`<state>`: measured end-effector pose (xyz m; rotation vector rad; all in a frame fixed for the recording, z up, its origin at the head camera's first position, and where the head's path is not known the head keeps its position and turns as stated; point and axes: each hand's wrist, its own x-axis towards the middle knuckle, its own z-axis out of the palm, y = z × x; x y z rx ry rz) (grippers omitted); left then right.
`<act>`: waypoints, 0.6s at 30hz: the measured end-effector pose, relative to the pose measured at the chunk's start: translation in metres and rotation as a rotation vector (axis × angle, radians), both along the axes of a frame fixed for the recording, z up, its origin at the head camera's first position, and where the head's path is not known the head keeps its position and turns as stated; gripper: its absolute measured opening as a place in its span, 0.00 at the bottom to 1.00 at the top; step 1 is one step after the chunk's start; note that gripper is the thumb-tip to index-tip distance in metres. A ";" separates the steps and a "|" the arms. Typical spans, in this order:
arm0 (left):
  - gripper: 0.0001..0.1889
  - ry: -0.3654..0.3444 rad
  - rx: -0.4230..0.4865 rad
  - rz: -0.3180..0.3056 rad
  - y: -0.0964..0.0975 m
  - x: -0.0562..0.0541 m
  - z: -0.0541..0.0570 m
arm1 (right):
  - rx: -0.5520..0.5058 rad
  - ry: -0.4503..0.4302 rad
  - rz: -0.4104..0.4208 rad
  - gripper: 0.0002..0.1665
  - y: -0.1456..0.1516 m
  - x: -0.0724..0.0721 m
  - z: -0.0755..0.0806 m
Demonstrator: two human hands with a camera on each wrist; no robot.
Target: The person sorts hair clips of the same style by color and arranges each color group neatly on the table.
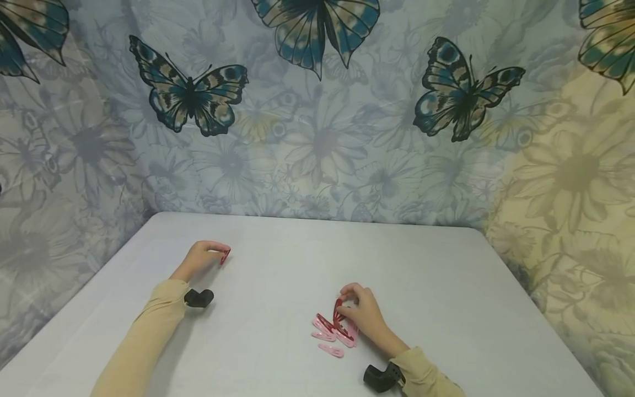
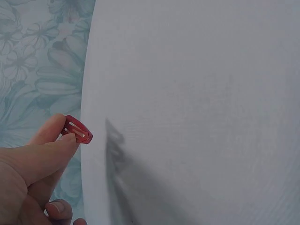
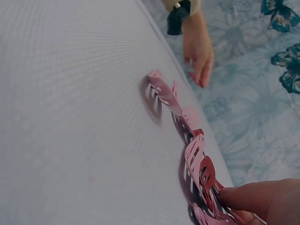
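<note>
A red snap hair clip is pinched between the thumb and index finger of my left hand, above the far left part of the table. My right hand pinches another red hair clip at a small pile of clips, right of the table's middle. In that pile lie several pink hair clips and some red ones. In the right wrist view the pink clips trail away from my right thumb. The clip's lower end there is hard to separate from the pile.
A white table spreads under both hands. Behind it hangs floral cloth printed with butterflies. Each wrist carries a black camera, the left one and the right one, close to the tabletop.
</note>
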<state>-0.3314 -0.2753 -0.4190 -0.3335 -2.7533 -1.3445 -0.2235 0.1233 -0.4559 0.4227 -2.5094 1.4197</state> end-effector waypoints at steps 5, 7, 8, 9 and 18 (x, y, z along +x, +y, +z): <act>0.12 -0.047 -0.076 0.055 0.004 0.001 0.001 | -0.012 -0.009 -0.006 0.16 0.000 0.000 0.001; 0.11 -0.054 -0.091 0.066 0.003 0.000 -0.001 | -0.015 -0.015 -0.005 0.16 -0.001 0.001 0.001; 0.11 -0.057 -0.093 0.070 0.003 0.000 -0.002 | -0.014 -0.016 -0.005 0.16 -0.001 0.001 0.001; 0.11 -0.058 -0.097 0.073 0.002 -0.001 -0.003 | -0.013 -0.018 -0.006 0.16 -0.001 0.001 0.002; 0.11 -0.041 -0.146 0.102 0.005 -0.001 -0.007 | 0.000 -0.017 -0.001 0.15 0.000 0.002 0.003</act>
